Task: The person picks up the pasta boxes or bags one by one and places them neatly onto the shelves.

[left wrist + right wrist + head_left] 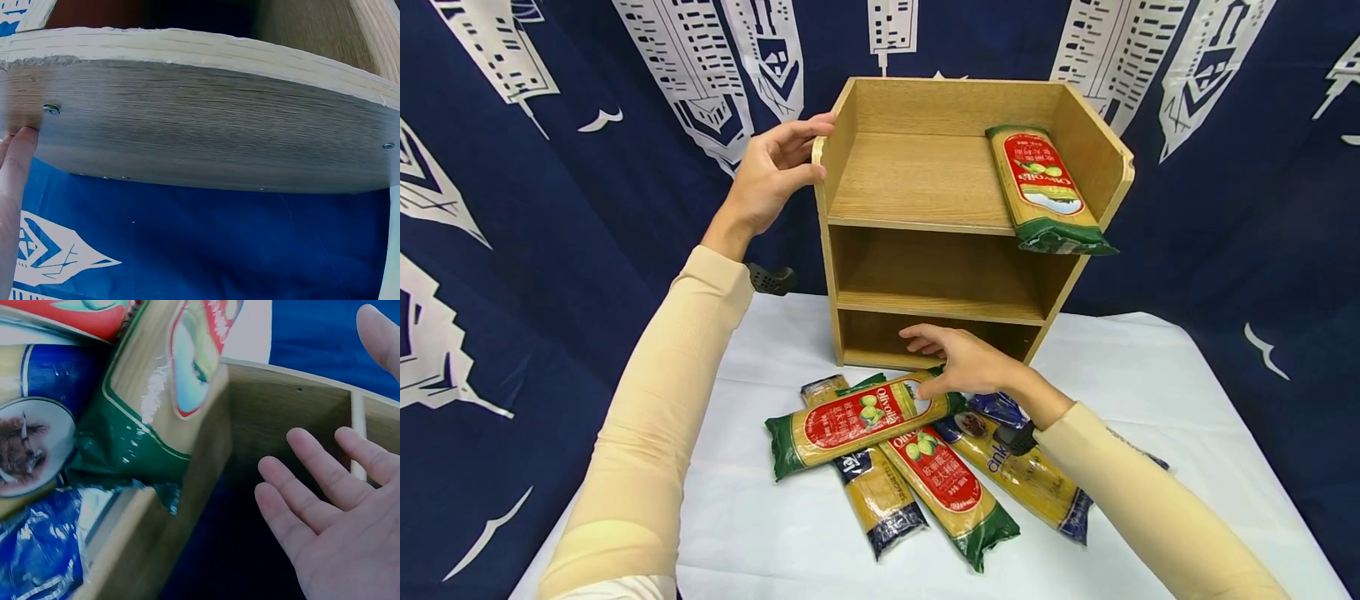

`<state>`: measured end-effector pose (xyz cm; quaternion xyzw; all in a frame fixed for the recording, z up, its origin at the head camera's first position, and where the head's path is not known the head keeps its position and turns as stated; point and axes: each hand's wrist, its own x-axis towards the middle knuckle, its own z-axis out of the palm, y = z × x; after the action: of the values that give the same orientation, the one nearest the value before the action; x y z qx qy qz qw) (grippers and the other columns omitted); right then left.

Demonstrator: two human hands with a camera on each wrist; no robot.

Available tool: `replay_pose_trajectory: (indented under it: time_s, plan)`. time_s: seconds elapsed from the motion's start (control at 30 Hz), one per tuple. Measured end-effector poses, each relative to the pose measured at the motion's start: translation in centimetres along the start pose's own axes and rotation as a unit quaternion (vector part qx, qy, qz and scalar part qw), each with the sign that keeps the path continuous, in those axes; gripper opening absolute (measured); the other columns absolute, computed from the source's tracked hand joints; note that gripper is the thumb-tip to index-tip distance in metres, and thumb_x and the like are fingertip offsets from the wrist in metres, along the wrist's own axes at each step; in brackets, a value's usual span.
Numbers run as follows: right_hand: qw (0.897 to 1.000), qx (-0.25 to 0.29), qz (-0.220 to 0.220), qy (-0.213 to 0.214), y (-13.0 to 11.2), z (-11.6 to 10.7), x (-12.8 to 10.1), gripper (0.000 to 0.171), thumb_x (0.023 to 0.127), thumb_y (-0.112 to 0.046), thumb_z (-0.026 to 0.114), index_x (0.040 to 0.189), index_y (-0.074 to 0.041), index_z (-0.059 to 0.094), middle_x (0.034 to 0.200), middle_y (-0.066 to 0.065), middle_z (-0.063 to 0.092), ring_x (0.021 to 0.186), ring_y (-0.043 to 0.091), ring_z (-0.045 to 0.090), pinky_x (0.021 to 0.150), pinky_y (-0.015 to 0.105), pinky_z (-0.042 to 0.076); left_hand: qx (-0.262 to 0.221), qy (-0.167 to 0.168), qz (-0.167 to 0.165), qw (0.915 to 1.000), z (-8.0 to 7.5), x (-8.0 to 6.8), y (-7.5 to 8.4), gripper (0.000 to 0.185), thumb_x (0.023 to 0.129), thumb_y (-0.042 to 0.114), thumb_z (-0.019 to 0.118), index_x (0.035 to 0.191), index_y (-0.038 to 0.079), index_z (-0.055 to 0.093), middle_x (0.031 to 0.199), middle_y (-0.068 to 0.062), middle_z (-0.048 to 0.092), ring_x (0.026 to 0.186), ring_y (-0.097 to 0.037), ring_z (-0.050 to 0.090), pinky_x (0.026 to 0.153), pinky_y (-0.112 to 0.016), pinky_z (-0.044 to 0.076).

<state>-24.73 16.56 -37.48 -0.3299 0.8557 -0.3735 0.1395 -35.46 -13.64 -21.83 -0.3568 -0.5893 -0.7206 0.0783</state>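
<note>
My left hand [778, 171] grips wooden shelf [925, 179] top-left edge, steadying it. My right hand [958, 362], fingers spread and empty, hovers over pasta packet [857, 421] before shelf, ready to grasp.

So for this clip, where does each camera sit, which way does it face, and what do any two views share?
Head: worn on the head, looking forward and down at the wooden shelf, the pasta packets on the table; both sleeves, the left hand and right hand show.
Left wrist: at the left hand, facing the shelf's outer side panel; only a fingertip shows.
Right wrist: at the right hand, facing the shelf's lower openings and the packets; the open palm and fingers show.
Shared: all three see the shelf; head and right wrist both see the green-ended packet.
</note>
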Motion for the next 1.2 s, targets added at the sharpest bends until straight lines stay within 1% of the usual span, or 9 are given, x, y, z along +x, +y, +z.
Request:
replay_pose_trajectory:
  time_s: [0.27,0.5,0.6,0.7,0.8,0.9,0.97,1.13,1.2]
  plan:
    - [0.998,-0.015,0.027,-0.051,1.2,1.6,2.1,0.087,0.080,-0.016,0.088,0.152,-0.003,0.041,0.143,0.021,0.055,0.134,0.037,0.049,0.112,0.056,0.035,0.009,0.000,-0.003,1.0000,-0.1,0.1,0.0,0.042,0.079,-0.022,0.064,0.116,-0.003,0.069,0.147,-0.020,0.053,0.136,-0.031,0.051,0.112,-0.041,0.040]
    - [0.994,-0.043,0.073,-0.076,1.9,2.7,3.2,0.091,0.078,-0.021,0.090,0.154,-0.011,0.042,0.146,0.017,0.052,0.134,0.037,0.047,0.108,0.054,0.040,0.010,0.002,-0.004,0.9999,-0.2,0.1,0.0,0.042,0.078,-0.022,0.064,0.115,-0.003,0.070,0.147,-0.020,0.054,0.135,-0.031,0.052,0.111,-0.042,0.040]
    - [0.991,-0.056,0.092,-0.085,2.3,3.0,3.6,0.091,0.078,-0.023,0.090,0.154,-0.013,0.042,0.147,0.015,0.051,0.134,0.035,0.047,0.108,0.052,0.040,0.011,0.003,-0.003,0.9999,-0.3,0.1,0.0,0.042,0.078,-0.022,0.065,0.114,-0.003,0.070,0.147,-0.020,0.054,0.135,-0.031,0.052,0.112,-0.043,0.040]
    - [0.988,-0.065,0.100,-0.098,2.8,3.3,4.0,0.091,0.077,-0.024,0.091,0.154,-0.014,0.044,0.147,0.013,0.052,0.134,0.033,0.048,0.110,0.050,0.039,0.013,0.005,-0.003,0.9999,-0.2,0.1,0.0,0.042,0.077,-0.022,0.065,0.114,-0.003,0.071,0.146,-0.019,0.055,0.134,-0.030,0.053,0.112,-0.044,0.040]
    - [0.985,-0.067,0.108,-0.115,3.1,3.5,4.5,0.088,0.075,-0.023,0.092,0.151,-0.012,0.047,0.141,0.013,0.057,0.130,0.031,0.052,0.109,0.047,0.040,0.013,0.005,-0.003,0.9999,-0.2,0.1,0.0,0.041,0.077,-0.022,0.065,0.114,-0.003,0.071,0.146,-0.019,0.055,0.134,-0.030,0.053,0.112,-0.045,0.040]
    - [0.980,-0.089,0.120,-0.129,3.1,3.6,4.9,0.083,0.074,-0.024,0.093,0.145,-0.009,0.053,0.135,0.011,0.061,0.125,0.028,0.055,0.108,0.046,0.042,0.011,0.005,-0.002,0.9999,-0.3,0.2,-0.1,0.041,0.078,-0.021,0.065,0.113,-0.003,0.071,0.146,-0.019,0.055,0.134,-0.029,0.053,0.111,-0.043,0.041]
    - [0.977,-0.106,0.130,-0.135,3.2,3.6,5.1,0.079,0.072,-0.025,0.094,0.140,-0.009,0.058,0.129,0.008,0.063,0.119,0.026,0.057,0.106,0.044,0.044,0.016,0.001,0.007,0.9998,-0.3,0.2,-0.2,0.041,0.078,-0.021,0.065,0.114,-0.003,0.070,0.146,-0.019,0.055,0.134,-0.030,0.053,0.111,-0.043,0.041]
    - [0.972,-0.131,0.141,-0.135,3.3,3.7,5.6,0.068,0.066,-0.027,0.096,0.124,-0.010,0.065,0.108,0.001,0.065,0.098,0.019,0.060,0.092,0.037,0.051,0.032,-0.006,0.026,0.9991,-0.5,0.2,-0.5,0.040,0.079,-0.020,0.064,0.114,-0.003,0.070,0.145,-0.020,0.056,0.133,-0.032,0.054,0.110,-0.045,0.042]
    - [0.972,-0.132,0.140,-0.136,3.4,3.8,5.8,0.066,0.065,-0.027,0.097,0.121,-0.010,0.065,0.102,-0.001,0.065,0.093,0.017,0.060,0.087,0.035,0.052,0.024,-0.003,0.018,0.9996,-0.4,0.2,-0.4,0.040,0.078,-0.020,0.065,0.113,-0.002,0.071,0.145,-0.020,0.056,0.133,-0.031,0.054,0.110,-0.044,0.042]
